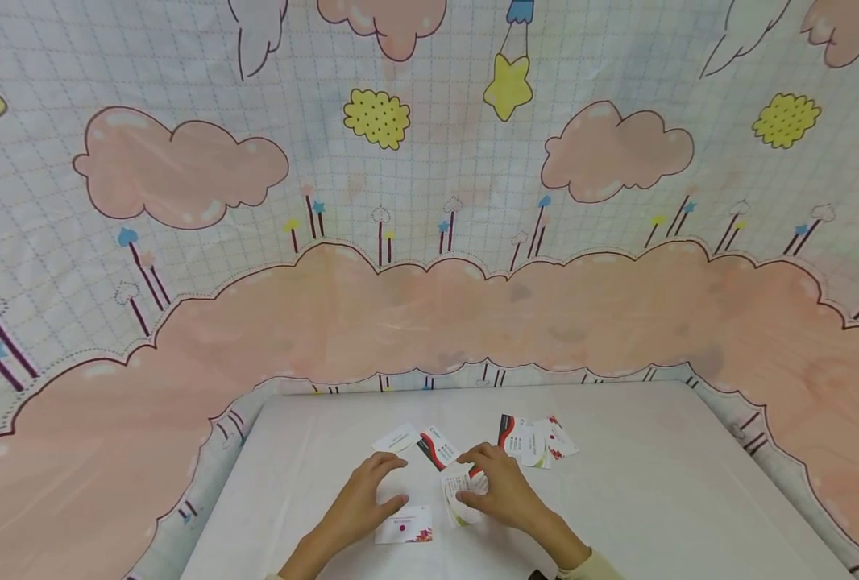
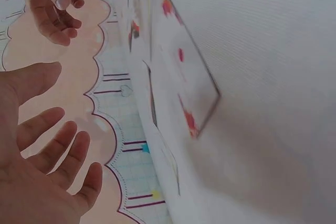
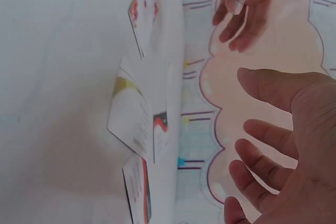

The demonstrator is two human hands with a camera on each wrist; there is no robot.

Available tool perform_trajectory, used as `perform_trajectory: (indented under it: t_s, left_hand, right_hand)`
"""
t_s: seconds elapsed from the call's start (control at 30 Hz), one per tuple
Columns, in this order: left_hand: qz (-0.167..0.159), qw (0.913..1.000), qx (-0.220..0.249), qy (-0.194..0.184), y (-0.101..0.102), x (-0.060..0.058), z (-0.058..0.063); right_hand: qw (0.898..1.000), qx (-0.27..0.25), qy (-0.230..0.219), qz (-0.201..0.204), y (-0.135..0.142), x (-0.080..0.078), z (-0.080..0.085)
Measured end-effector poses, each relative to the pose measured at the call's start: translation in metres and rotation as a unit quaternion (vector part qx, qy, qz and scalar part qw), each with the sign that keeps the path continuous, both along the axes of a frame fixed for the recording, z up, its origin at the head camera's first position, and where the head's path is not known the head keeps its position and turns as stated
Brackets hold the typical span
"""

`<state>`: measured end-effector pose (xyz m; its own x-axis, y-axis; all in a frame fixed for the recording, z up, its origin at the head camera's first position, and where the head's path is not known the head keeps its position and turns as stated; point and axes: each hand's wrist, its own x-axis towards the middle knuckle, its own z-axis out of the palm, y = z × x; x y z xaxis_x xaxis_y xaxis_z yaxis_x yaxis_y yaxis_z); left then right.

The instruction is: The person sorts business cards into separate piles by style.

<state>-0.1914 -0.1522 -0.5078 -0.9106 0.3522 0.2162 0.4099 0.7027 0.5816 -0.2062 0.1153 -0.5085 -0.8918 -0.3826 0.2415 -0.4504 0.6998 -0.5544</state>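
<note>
My left hand (image 1: 360, 503) hovers over the table, fingers loosely bent, with nothing in it. Just under its thumb lies a white business card with pink flowers (image 1: 418, 533), also seen in the left wrist view as a card with red marks (image 2: 191, 74). Across from it, my right hand (image 1: 505, 491) holds nothing; its fingers are spread apart in the right wrist view (image 3: 278, 150). Below that hand lies a white card with a green edge (image 1: 458, 503), partly hidden by it. Farther off lie a black, red and white card (image 1: 440, 449) and a plain-looking white card (image 1: 396, 437).
To the right of my right hand, several overlapping cards lie fanned out, among them a black-and-red-edged card (image 1: 509, 431) and a floral one (image 1: 560, 439). The white table (image 1: 654, 483) meets a cartoon-patterned curtain (image 1: 473, 314) at its back and sides.
</note>
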Motion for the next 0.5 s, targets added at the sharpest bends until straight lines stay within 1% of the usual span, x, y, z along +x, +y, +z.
perform_trajectory:
  t_s: [0.17, 0.27, 0.4, 0.5]
  left_hand:
    - [0.001, 0.9999, 0.014, -0.003, 0.013, -0.007, 0.005]
    - [0.000, 0.9998, 0.019, 0.003, 0.021, -0.010, 0.007]
    - [0.000, 0.9992, 0.038, 0.012, 0.031, -0.014, 0.009]
    - [0.003, 0.9985, 0.050, 0.022, 0.039, -0.017, 0.011]
  right_hand:
    - [1.000, -0.021, 0.015, -0.017, 0.012, -0.002, 0.006]
    - [0.999, -0.032, 0.025, -0.028, 0.019, -0.003, 0.010]
    - [0.998, -0.037, 0.035, -0.047, 0.029, -0.006, 0.012]
    - [0.997, -0.040, 0.031, -0.061, 0.038, -0.008, 0.013]
